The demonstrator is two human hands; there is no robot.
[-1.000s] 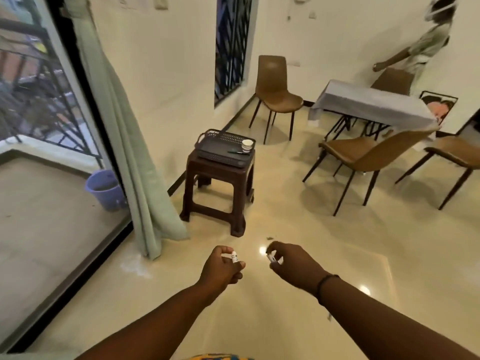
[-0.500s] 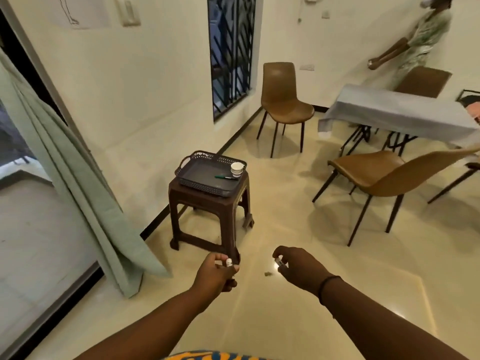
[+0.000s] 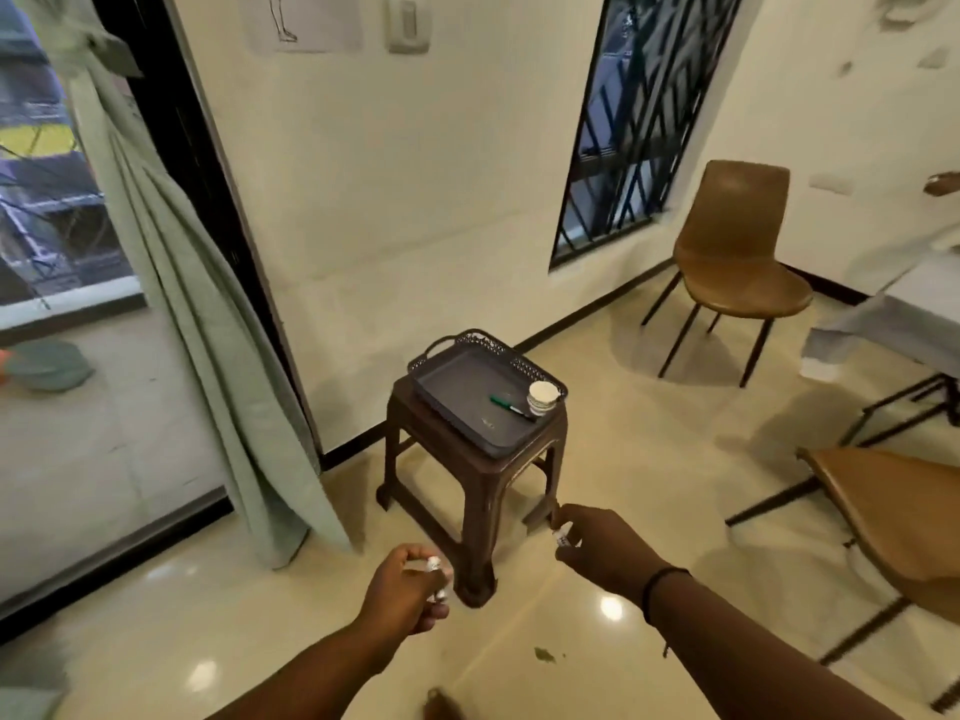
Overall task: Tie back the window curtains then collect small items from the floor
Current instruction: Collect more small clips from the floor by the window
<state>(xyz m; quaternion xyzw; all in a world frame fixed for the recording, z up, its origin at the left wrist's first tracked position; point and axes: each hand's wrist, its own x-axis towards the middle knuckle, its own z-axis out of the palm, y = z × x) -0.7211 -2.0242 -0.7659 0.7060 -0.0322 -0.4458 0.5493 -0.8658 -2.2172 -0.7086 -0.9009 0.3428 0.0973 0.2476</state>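
My left hand [image 3: 408, 589] is closed around a small white item [image 3: 432, 564] that pokes out between thumb and fingers. My right hand [image 3: 597, 543] pinches another small white item [image 3: 561, 538]. Both hands hover in front of a dark brown plastic stool [image 3: 483, 475]. On the stool rests a dark tray [image 3: 457, 376] holding a green pen [image 3: 511, 406] and a small white cup [image 3: 543, 397]. The pale green curtain [image 3: 197, 304] hangs gathered by the black door frame at left. A small green scrap [image 3: 543, 654] lies on the floor near me.
Brown chairs stand at the back right [image 3: 732, 272] and at the right edge [image 3: 898, 527]. A cloth-covered table [image 3: 893, 314] is at far right. A barred window [image 3: 644, 116] sits in the wall. Beyond the open door lies a balcony with a green basin [image 3: 49, 363].
The view has closed in on the stool and swung left. Both hands keep their small white items and now hover just in front of the stool.
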